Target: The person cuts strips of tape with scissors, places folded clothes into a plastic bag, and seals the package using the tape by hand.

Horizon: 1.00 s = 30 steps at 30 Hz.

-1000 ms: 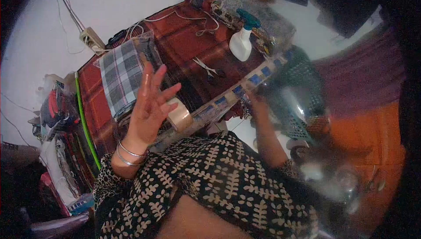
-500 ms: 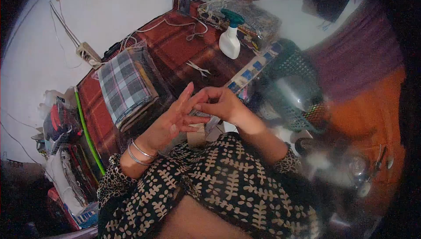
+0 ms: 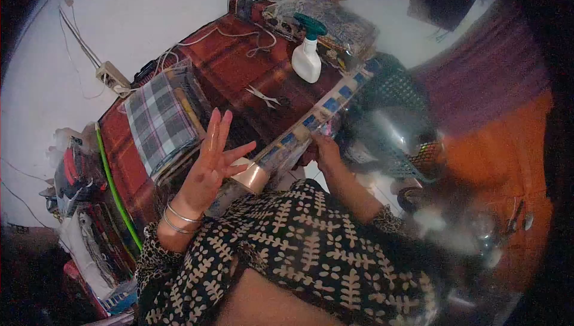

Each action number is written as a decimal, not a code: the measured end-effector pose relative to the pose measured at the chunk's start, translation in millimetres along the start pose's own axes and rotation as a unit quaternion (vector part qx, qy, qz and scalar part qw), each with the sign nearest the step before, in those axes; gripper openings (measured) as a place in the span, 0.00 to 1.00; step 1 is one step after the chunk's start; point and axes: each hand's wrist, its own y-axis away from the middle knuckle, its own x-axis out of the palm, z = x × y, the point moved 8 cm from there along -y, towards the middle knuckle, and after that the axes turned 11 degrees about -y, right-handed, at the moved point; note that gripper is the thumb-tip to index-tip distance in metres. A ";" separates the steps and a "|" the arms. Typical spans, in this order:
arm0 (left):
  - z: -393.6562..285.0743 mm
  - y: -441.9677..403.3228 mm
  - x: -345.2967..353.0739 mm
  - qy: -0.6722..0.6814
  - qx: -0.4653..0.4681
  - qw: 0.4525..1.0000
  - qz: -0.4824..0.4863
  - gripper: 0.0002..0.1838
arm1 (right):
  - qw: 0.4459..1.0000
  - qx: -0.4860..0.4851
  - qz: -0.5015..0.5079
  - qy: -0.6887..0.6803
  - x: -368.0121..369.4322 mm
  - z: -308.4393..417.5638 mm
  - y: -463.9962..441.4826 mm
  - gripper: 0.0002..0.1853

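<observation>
My left hand (image 3: 209, 170), with silver bangles at the wrist, is raised over the near edge of the table, its fingers spread and nothing in them. Close beside its thumb is a roll of tan tape (image 3: 254, 178). My right hand (image 3: 327, 154) is down at the table's patterned edge strip (image 3: 330, 106), fingers drawn together by some clear plastic; what they grip is too small to make out. Behind my left hand lies a folded plaid cloth (image 3: 156, 120) in plastic. Scissors (image 3: 263, 97) rest on the red checked cover (image 3: 233, 57), beside a white spray bottle (image 3: 307, 61) with a green top.
At the far edge stands an iron (image 3: 241, 2) with its cord, next to a plastic-wrapped bundle (image 3: 335, 21). A power strip (image 3: 112, 78) is at the left. A green strip (image 3: 113, 179) edges the cover. Green netted material (image 3: 397, 96) and orange cloth (image 3: 496, 164) are at the right.
Half a second ago my hands met in front of me; now they are apart. My left hand has moved left with fingers spread, my right hand down to the table's edge.
</observation>
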 end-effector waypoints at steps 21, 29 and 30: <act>3.1 3.6 7.7 -0.010 -0.068 0.998 0.010 0.64 | 0.987 -0.004 0.073 0.144 61.4 28.5 -28.5 0.14; 5.6 6.9 10.1 -0.013 -0.069 0.997 0.030 0.65 | 0.993 0.057 0.096 0.044 9.2 5.9 -57.8 0.16; 6.4 7.3 10.6 -0.015 -0.064 0.997 0.039 0.64 | 0.999 0.029 0.027 0.001 -3.1 9.6 -49.3 0.15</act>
